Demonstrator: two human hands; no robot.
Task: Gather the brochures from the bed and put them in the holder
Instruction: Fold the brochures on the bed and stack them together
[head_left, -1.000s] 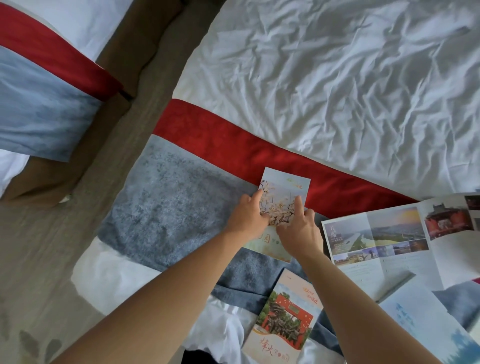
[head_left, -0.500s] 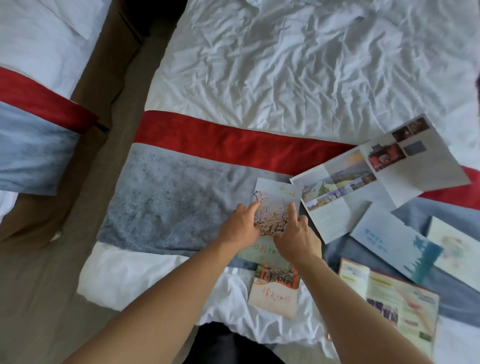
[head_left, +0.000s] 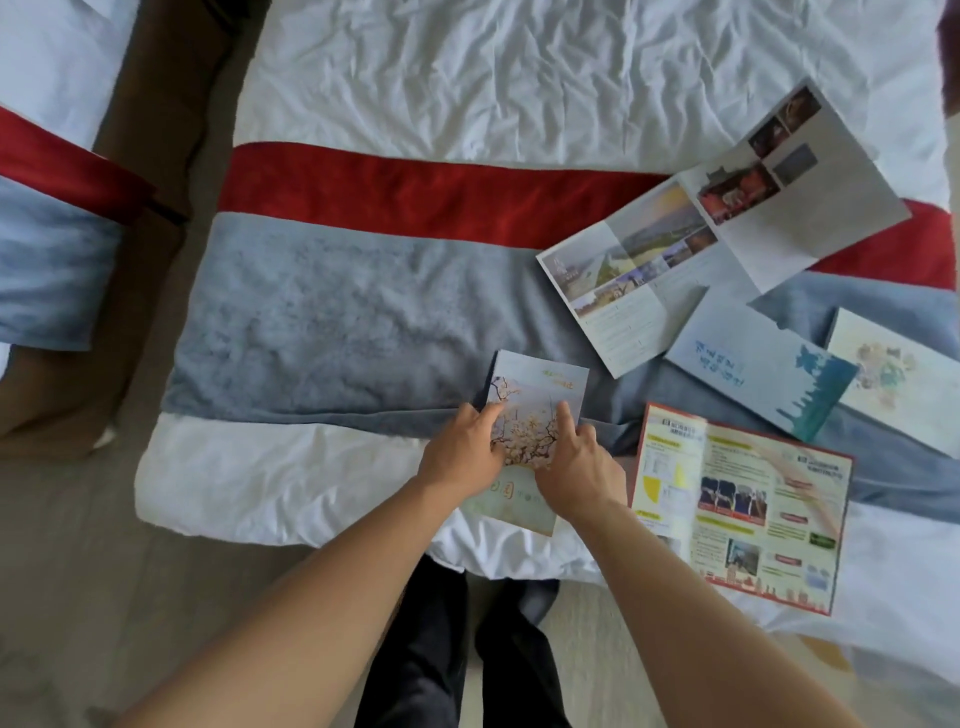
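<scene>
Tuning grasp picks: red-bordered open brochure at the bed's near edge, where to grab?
Probably the red-bordered brochure at its near right corner, from the foot of the bed. It lies flat and open, that end at the mattress edge, so fingers might slip beneath.

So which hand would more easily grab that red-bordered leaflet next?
Probably the right hand. The red-bordered leaflet lies open just beside it, while the left hand sits on the far side of the blossom brochure that both hands hold, and would have to cross over.
</scene>
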